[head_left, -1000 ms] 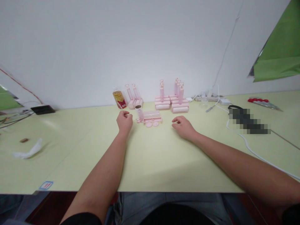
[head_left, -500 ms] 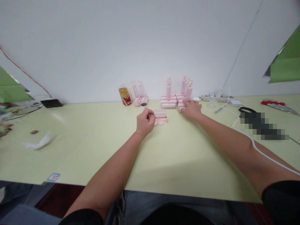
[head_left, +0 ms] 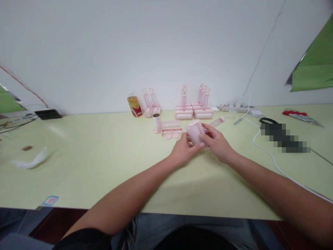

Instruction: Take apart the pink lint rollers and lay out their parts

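A pink lint roller (head_left: pixel 194 132), its cylinder end turned toward me and its slim handle (head_left: pixel 218 122) pointing to the back right, is held just above the table between both hands. My left hand (head_left: pixel 183 149) is closed around the cylinder's lower left side. Against its right side, my right hand (head_left: pixel 217 142) grips with thumb and fingers; the palm side is hidden. Left of the hands lie an open pink case part (head_left: pixel 171 125) and small pink round pieces (head_left: pixel 171 136). Beside these stands a white roll (head_left: pixel 156 121) with a dark hollow.
Several pink rollers with upright handles (head_left: pixel 184 100) rest by the wall, with two more (head_left: pixel 152 100) further left. A yellow-labelled bottle (head_left: pixel 135 106) stands beside those. A white cable (head_left: pixel 260 135) and power strip (head_left: pixel 236 108) lie right. Crumpled tissue (head_left: pixel 32 160) lies left.
My right hand has taken a lint roller from the right-hand group and drawn it nearer. My left hand has moved right and now holds it too.
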Motion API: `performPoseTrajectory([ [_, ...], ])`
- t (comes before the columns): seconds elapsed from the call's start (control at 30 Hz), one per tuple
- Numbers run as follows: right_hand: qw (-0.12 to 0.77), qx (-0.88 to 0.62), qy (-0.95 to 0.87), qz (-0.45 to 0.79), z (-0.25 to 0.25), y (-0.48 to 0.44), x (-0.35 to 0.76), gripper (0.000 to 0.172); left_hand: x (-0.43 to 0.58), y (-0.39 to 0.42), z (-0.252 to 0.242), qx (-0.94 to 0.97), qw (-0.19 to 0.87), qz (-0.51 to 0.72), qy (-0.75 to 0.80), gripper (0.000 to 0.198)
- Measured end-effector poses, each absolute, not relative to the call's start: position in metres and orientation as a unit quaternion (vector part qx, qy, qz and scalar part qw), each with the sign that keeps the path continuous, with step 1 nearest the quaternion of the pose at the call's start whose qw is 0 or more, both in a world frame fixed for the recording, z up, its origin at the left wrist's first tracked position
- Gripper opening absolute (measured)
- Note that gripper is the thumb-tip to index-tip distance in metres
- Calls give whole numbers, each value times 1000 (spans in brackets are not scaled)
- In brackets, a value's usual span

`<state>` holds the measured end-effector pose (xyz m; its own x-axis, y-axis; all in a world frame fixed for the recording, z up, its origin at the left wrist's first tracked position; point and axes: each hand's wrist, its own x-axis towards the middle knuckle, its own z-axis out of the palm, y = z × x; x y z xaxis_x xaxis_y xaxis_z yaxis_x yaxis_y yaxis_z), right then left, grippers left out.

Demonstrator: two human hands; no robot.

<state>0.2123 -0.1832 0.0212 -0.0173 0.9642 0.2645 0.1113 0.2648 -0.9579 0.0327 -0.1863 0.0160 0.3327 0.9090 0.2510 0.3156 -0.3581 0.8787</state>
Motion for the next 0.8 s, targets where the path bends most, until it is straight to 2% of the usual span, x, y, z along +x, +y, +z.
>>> performPoseTrajectory([
  [0.17, 544, -458, -522, 471, 24, -188, 218, 53, 51, -188, 12, 677, 401, 429, 444, 50],
  [0.33, 549, -454, -447, 541, 21, -171, 227, 46, 45, -183, 22, 678, 355, 424, 485, 43],
  [0.47, 584, -484, -409, 507, 9, -153, 240, 38, 35, -162, 50, 702, 286, 418, 500, 37],
  [0.57, 608, -502, -436, 433, 1, -144, 244, 35, 36, -124, 80, 754, 204, 395, 483, 41],
  [0.67, 615, -504, -481, 370, -5, -141, 243, 39, 48, -75, 101, 798, 120, 331, 489, 58],
  [0.8, 617, -495, -518, 324, -8, -142, 242, 46, 70, -25, 97, 865, 61, 141, 477, 54],
])
